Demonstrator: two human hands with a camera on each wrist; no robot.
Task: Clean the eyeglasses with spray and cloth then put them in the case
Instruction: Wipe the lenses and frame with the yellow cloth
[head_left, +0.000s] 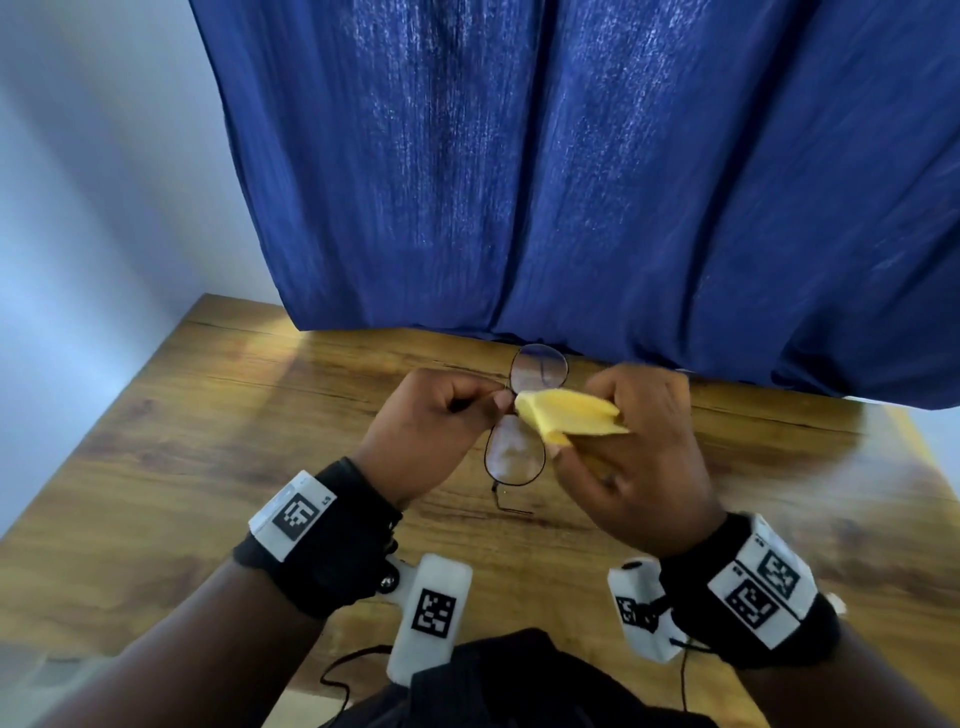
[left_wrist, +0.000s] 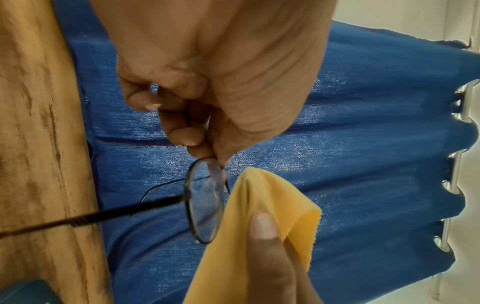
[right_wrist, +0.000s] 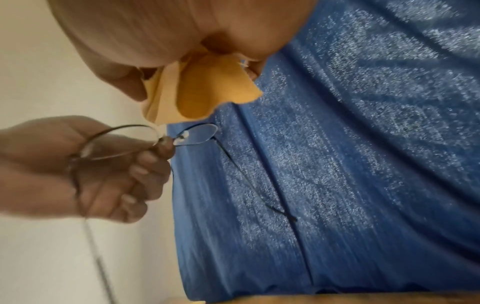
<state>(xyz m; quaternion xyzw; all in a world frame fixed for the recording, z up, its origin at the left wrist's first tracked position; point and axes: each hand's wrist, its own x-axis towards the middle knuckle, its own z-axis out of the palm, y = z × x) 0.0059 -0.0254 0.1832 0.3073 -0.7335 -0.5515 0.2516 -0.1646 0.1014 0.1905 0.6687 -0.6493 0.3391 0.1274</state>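
Note:
Thin dark-rimmed eyeglasses (head_left: 515, 451) are held above the wooden table (head_left: 208, 441), one lens toward the curtain and one toward me. My left hand (head_left: 441, 415) pinches the eyeglasses (left_wrist: 203, 197) at the bridge between thumb and forefinger. My right hand (head_left: 644, 457) grips a folded yellow cloth (head_left: 569, 413) whose tip lies at the bridge, just right of the lenses. The cloth (left_wrist: 259, 226) stands beside the near lens in the left wrist view. In the right wrist view the cloth (right_wrist: 207, 90) hangs just above the eyeglasses (right_wrist: 197, 135). No spray bottle is in view.
A blue curtain (head_left: 571, 182) hangs behind the table's far edge. A dark teal object (left_wrist: 28, 292) shows at the lower left corner of the left wrist view. A pale wall (head_left: 78, 182) stands on the left. Dark cloth (head_left: 519, 686) lies at the near edge.

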